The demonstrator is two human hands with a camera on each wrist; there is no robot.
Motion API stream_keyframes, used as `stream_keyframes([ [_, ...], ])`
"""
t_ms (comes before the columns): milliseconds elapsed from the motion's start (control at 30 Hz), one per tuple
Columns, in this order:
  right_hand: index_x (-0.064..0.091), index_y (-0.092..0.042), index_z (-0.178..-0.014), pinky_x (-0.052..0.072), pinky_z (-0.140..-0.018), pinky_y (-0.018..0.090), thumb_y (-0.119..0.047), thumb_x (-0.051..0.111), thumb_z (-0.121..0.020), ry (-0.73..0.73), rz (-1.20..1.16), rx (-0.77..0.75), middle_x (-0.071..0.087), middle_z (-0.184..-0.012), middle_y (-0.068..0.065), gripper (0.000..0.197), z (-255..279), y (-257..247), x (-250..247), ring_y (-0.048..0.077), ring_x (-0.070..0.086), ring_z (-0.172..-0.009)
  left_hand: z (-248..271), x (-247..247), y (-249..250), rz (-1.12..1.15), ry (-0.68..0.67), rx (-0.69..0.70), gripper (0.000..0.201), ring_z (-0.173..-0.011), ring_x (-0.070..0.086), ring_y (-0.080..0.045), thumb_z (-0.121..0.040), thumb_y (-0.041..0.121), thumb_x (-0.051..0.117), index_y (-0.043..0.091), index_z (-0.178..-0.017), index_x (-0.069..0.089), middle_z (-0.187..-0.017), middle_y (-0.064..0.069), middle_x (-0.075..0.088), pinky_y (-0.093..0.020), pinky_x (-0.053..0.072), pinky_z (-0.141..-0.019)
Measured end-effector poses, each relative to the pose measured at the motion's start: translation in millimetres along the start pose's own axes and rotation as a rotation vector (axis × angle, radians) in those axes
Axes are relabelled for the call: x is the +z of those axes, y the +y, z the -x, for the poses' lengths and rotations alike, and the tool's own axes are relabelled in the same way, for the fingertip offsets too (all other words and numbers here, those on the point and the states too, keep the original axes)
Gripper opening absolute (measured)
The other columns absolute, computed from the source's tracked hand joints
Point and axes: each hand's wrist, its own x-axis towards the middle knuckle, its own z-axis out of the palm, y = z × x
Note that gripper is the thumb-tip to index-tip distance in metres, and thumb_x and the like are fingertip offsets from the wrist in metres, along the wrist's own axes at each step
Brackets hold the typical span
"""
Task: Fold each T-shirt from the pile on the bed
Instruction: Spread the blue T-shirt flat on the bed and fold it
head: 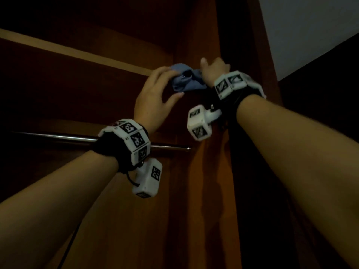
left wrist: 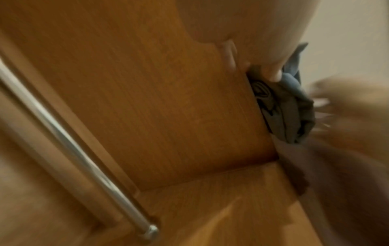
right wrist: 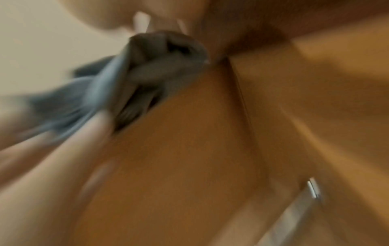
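Observation:
A bunched blue T-shirt is held high up at the edge of a wooden shelf inside a wardrobe. My left hand holds its left side, fingers over the top and thumb stretched out underneath. My right hand is at its right end with the thumb raised; its fingers are hidden behind the cloth. The left wrist view shows a fingertip pressing on the T-shirt, which has a dark print. In the blurred right wrist view, the T-shirt is crumpled against the wood just below the palm.
A metal hanging rail runs across below my left wrist and ends at the wardrobe's upright side panel. A pale wall shows at the upper right. The wardrobe interior is dark.

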Motion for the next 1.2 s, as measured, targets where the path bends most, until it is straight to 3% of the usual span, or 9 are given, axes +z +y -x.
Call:
stream_keyframes([
  [100,0.054,-0.011,-0.122,0.038,-0.093,0.036,-0.033,0.039,-0.098,0.479,-0.159,-0.27,0.052,-0.127,0.009,0.036,29.7,11.7,12.8,0.026,0.047,-0.116,-3.7,7.2,-3.3,0.034,0.073,-0.007,0.038,-0.123,0.047,-0.015,-0.089,0.016,0.062,0.009,-0.126,0.056,-0.135,-0.008,0.049,-0.014,0.038,-0.097],
  [167,0.058,-0.008,-0.118,0.04,-0.095,0.04,-0.026,0.043,-0.094,0.642,-0.176,-0.488,0.055,-0.124,0.01,0.034,65.6,22.2,24.6,0.026,0.051,-0.112,-2.9,11.2,1.5,0.018,0.111,-0.003,0.036,-0.12,0.049,-0.015,-0.09,0.013,0.06,0.007,-0.125,0.057,-0.132,-0.011,0.052,-0.006,0.033,-0.095],
  [267,0.049,-0.009,-0.134,0.022,-0.112,0.052,-0.026,0.038,-0.093,0.509,0.011,-0.641,0.043,-0.142,0.015,0.046,91.7,40.7,51.7,0.031,0.039,-0.132,-11.6,14.7,6.7,0.005,0.143,-0.03,0.038,-0.123,0.049,-0.018,-0.09,0.011,0.057,0.005,-0.127,0.055,-0.134,-0.012,0.051,0.002,0.026,-0.095],
  [367,0.03,-0.018,-0.147,0.006,-0.116,0.054,-0.031,0.027,-0.095,0.358,0.206,-0.63,0.023,-0.155,0.012,0.053,84.4,45.3,64.0,0.03,0.016,-0.144,-17.0,11.9,10.2,-0.019,0.053,-0.052,0.05,-0.136,0.035,-0.016,-0.09,0.003,0.052,0.011,-0.139,0.045,-0.149,-0.008,0.037,0.002,0.019,-0.1],
  [467,0.019,-0.023,-0.15,-0.005,-0.115,0.052,-0.035,0.025,-0.1,0.315,0.314,-0.575,0.011,-0.159,0.008,0.052,61.6,37.3,56.5,0.027,0.005,-0.147,-16.3,3.0,8.1,-0.19,0.05,-0.047,0.065,-0.144,0.022,-0.018,-0.087,-0.002,0.049,0.017,-0.147,0.031,-0.156,-0.004,0.024,-0.027,0.021,-0.114],
  [533,0.012,-0.026,-0.151,-0.008,-0.114,0.052,-0.039,0.022,-0.102,0.248,0.396,-0.525,0.006,-0.16,0.004,0.052,48.3,31.4,49.8,0.025,0.0,-0.147,-13.5,-4.5,4.7,-0.324,0.099,-0.093,0.065,-0.145,0.018,-0.02,-0.088,-0.001,0.048,0.018,-0.147,0.031,-0.156,-0.002,0.023,-0.036,0.018,-0.114],
  [733,0.01,-0.028,-0.151,-0.01,-0.114,0.055,-0.051,0.012,-0.099,0.005,0.5,-0.41,0.004,-0.16,0.001,0.057,29.2,24.1,42.9,0.023,-0.004,-0.147,-6.4,-17.4,-10.8,-0.541,0.058,-0.067,0.054,-0.146,0.015,-0.023,-0.089,0.008,0.049,0.016,-0.142,0.04,-0.153,-0.004,0.032,-0.042,0.003,-0.117],
  [1067,0.027,-0.025,-0.147,-0.005,-0.114,0.058,-0.062,0.007,-0.094,-0.258,0.563,-0.319,0.024,-0.155,0.005,0.067,17.1,36.5,14.7,0.027,0.015,-0.144,19.5,-25.1,3.9,-0.492,-0.081,-0.07,0.048,-0.145,0.018,-0.025,-0.087,0.009,0.055,0.013,-0.134,0.047,-0.15,-0.007,0.036,-0.045,0.005,-0.117],
  [1200,0.032,-0.024,-0.145,0.009,-0.114,0.056,-0.057,0.014,-0.097,-0.152,0.371,-0.357,0.035,-0.15,0.002,0.061,38.8,22.7,2.0,0.025,0.027,-0.14,39.9,-30.0,25.8,-0.454,-0.089,-0.127,0.048,-0.144,0.02,-0.024,-0.087,0.01,0.054,0.012,-0.134,0.047,-0.15,-0.007,0.036,-0.041,0.006,-0.117],
])
